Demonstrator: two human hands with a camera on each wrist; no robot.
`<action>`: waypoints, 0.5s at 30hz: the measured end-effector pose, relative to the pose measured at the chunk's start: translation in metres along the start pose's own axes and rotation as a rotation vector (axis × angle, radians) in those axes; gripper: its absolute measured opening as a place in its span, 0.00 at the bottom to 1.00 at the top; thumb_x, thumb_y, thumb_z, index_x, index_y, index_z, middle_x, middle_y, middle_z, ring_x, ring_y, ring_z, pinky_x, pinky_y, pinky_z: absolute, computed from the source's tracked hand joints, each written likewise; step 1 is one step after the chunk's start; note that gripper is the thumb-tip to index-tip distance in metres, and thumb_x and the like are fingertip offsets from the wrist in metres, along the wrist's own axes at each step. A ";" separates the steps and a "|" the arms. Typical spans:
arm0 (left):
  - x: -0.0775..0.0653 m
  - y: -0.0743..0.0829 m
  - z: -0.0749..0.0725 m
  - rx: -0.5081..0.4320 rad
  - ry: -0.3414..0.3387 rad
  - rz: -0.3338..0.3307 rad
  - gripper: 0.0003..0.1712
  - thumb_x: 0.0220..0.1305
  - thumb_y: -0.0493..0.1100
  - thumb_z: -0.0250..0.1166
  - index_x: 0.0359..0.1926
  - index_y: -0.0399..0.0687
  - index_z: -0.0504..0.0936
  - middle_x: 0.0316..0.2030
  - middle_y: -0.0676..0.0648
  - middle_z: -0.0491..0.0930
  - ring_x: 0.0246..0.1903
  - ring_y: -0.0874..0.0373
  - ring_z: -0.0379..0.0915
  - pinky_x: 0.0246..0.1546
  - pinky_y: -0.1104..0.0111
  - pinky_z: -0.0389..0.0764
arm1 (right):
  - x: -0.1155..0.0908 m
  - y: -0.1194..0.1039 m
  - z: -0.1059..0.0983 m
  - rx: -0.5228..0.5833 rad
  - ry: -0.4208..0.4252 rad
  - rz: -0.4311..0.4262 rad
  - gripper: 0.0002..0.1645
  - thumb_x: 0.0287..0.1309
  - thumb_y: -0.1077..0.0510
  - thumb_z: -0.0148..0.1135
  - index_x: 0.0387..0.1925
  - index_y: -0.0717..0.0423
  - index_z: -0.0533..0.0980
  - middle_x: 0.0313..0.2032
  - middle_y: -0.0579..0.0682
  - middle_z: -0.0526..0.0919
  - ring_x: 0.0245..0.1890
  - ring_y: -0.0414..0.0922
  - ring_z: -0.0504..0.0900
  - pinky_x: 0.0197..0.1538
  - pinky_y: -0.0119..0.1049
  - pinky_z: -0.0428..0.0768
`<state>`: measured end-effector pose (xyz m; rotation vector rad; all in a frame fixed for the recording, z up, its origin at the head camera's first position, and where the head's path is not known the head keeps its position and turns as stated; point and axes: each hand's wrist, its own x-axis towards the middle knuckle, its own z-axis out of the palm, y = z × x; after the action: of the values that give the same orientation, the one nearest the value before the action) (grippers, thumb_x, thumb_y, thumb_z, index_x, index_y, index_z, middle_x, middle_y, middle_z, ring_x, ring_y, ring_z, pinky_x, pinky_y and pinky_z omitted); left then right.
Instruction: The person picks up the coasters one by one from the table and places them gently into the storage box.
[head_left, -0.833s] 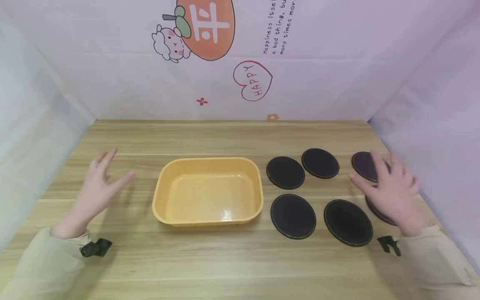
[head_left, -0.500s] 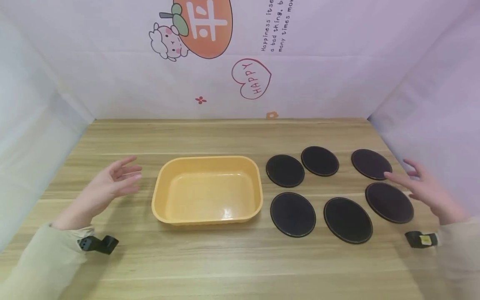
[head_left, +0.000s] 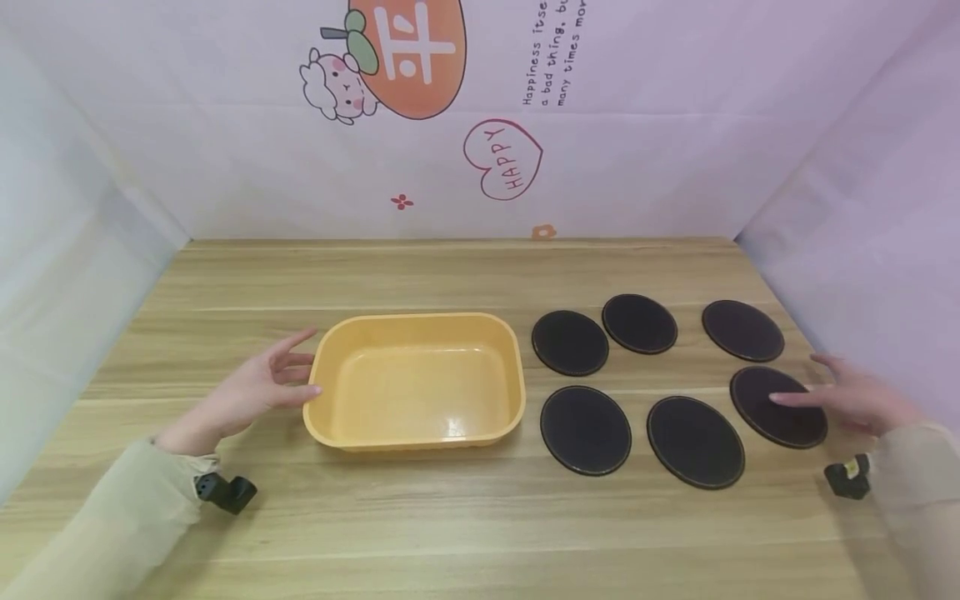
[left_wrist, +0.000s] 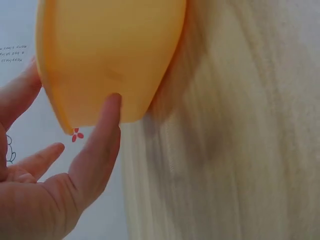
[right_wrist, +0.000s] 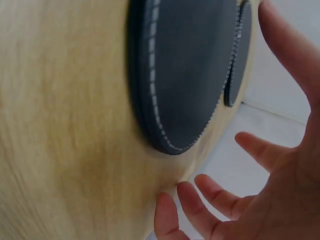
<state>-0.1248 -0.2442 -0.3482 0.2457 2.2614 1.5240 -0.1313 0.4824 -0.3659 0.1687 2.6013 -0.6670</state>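
Left hand (head_left: 258, 385): mine, fingers loosely spread at the left end of the yellow tub (head_left: 416, 392); touching, I cannot tell.
Right hand (head_left: 866, 400): mine, empty, fingers apart beside six black coasters (head_left: 696, 442).
Back wall (head_left: 645, 158): "HAPPY" in a red heart (head_left: 503, 160), "Happiness" nearby.
Tub: on the table (head_left: 450, 525), left of the coasters, mouth up, long axis running left to right.

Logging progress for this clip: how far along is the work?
Nothing looks done: the yellow rectangular plastic tray is empty. Underway: left hand at its side, right hand partly over one round black stitched coaster. Apparently left: all six coasters, flat on the wooden table.
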 end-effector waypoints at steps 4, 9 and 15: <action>0.002 -0.002 0.001 -0.029 -0.010 0.002 0.53 0.59 0.34 0.65 0.74 0.39 0.38 0.63 0.20 0.56 0.57 0.33 0.67 0.44 0.67 0.82 | 0.000 -0.005 -0.001 -0.125 -0.013 -0.014 0.67 0.55 0.38 0.61 0.67 0.78 0.32 0.58 0.88 0.45 0.55 0.83 0.48 0.52 0.75 0.57; 0.001 -0.003 0.003 -0.061 -0.028 -0.012 0.52 0.60 0.34 0.64 0.74 0.39 0.38 0.63 0.20 0.55 0.56 0.37 0.69 0.44 0.66 0.83 | 0.000 -0.009 0.002 -0.204 -0.009 -0.021 0.63 0.51 0.37 0.65 0.66 0.76 0.43 0.57 0.88 0.48 0.52 0.84 0.51 0.51 0.75 0.59; 0.002 -0.005 0.004 -0.083 -0.028 -0.018 0.50 0.61 0.34 0.63 0.74 0.39 0.41 0.63 0.20 0.57 0.53 0.42 0.72 0.43 0.66 0.83 | -0.002 -0.011 0.006 -0.243 0.018 -0.033 0.60 0.48 0.37 0.67 0.64 0.73 0.48 0.55 0.89 0.49 0.50 0.85 0.51 0.49 0.74 0.61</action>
<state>-0.1242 -0.2423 -0.3548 0.2211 2.1680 1.5909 -0.1296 0.4702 -0.3649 0.0564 2.6802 -0.3571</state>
